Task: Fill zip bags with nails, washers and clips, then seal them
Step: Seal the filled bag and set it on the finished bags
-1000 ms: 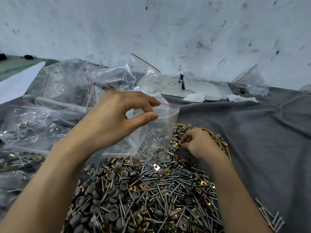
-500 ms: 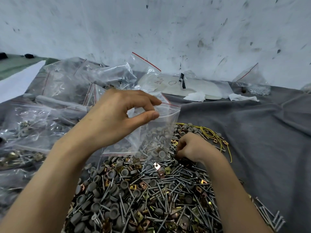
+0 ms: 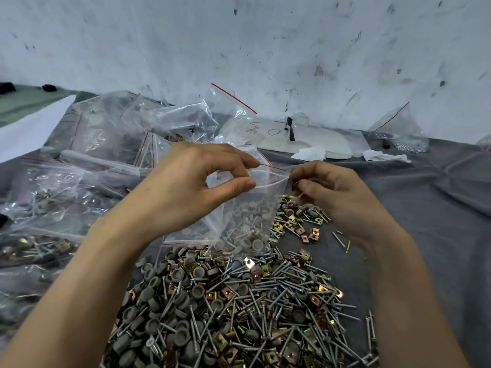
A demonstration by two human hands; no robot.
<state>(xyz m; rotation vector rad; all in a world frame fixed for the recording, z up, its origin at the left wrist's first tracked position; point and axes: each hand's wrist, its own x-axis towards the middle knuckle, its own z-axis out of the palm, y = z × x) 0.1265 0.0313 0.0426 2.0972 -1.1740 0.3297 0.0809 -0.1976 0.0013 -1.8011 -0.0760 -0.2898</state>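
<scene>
A clear zip bag (image 3: 247,219) with a red strip at its mouth hangs above the pile, with grey washers and nails in its bottom. My left hand (image 3: 196,189) pinches the left side of the bag's mouth between thumb and fingers. My right hand (image 3: 329,192) pinches the right end of the mouth with curled fingers. Below lies a big heap of nails, grey washers and brass clips (image 3: 239,309) on the grey cloth (image 3: 425,221).
Filled and empty zip bags (image 3: 87,166) crowd the left side. A white board (image 3: 305,139) with paper scraps lies at the back by the stained wall. Another bag (image 3: 398,131) with small metal parts stands at the back right.
My right hand has left the pile and risen to the bag's mouth, where it now pinches the right end. The left hand has kept its hold on the bag.
</scene>
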